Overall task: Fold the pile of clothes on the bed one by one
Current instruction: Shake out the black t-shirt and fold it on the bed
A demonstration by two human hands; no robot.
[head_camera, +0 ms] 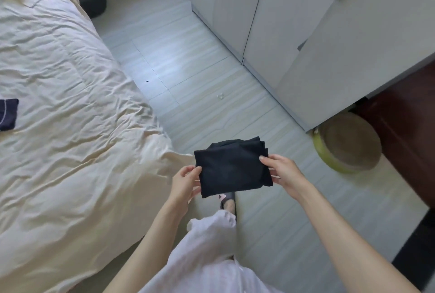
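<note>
Folded black garment (231, 170) between my 2 hands, above floor right of bed (70, 128); left hand (184, 181) pinches left edge, right hand (283, 173) pinches right edge.

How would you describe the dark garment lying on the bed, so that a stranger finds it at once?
Start at the wide cream bed on the left. At its far left edge, cut off by the picture, lies a small navy garment with a thin pale line of stitching. Unlike the folded black garment held above the floor, it rests on the cover and no hand touches it.
</note>
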